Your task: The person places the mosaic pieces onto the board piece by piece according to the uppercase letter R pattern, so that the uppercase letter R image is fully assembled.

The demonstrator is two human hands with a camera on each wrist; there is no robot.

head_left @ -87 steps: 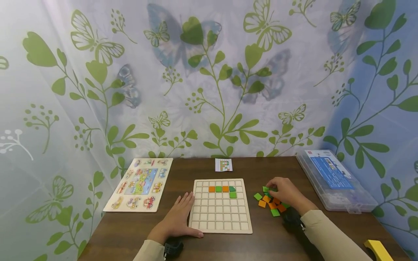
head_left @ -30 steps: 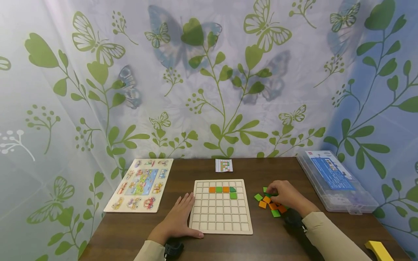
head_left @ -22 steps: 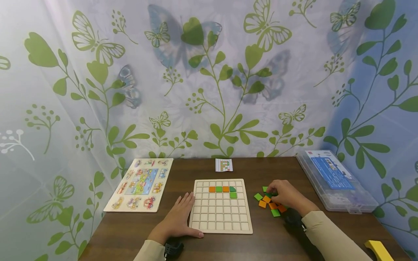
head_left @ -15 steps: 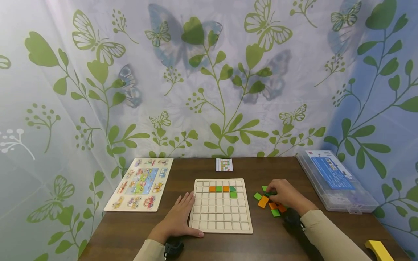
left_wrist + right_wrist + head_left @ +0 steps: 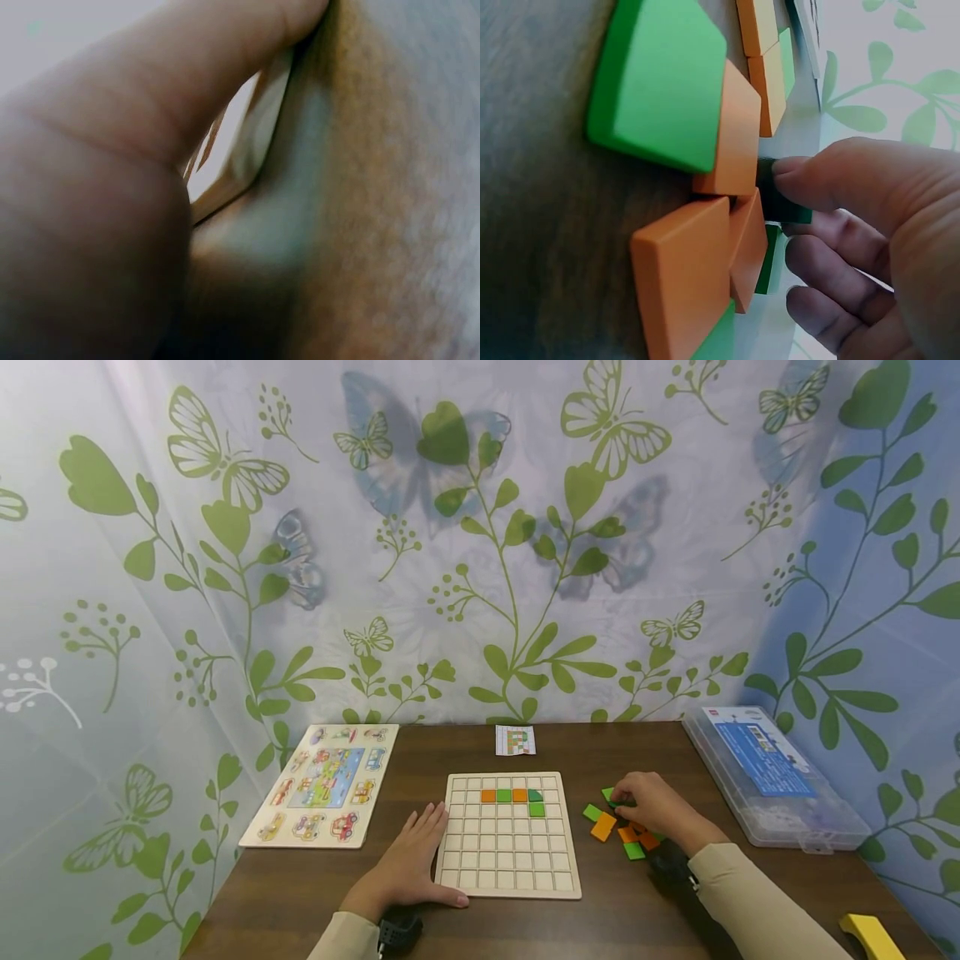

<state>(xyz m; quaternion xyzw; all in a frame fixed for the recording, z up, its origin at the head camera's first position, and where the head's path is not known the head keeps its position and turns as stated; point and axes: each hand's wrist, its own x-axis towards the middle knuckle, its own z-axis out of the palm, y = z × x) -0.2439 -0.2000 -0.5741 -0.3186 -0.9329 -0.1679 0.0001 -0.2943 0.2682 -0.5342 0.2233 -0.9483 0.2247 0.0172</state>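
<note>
My left hand (image 5: 405, 862) lies spread at the left side of a wooden grid board (image 5: 506, 852), its thumb along the near edge. Upper cells of the board hold two orange tiles, two light green ones and a dark green piece (image 5: 535, 795) with a rounded corner. To the right of the board, my right hand (image 5: 654, 806) is over a loose group of tiles. In the right wrist view its thumb and forefinger pinch a dark green tile (image 5: 789, 204). Around it lie several orange tiles (image 5: 682, 274) and a light green tile (image 5: 664, 90).
A small printed pattern card (image 5: 515, 740) lies behind the board. At left is a vehicle puzzle board (image 5: 258, 828); at right, a clear plastic case (image 5: 765, 806). A yellow block (image 5: 872, 937) sits near the right front corner. A patterned curtain (image 5: 480, 568) hangs behind the table.
One orange tile in the loose group has slid toward the board and now lies edge to edge with another. My right hand stays over the tiles; my left hand has not moved.
</note>
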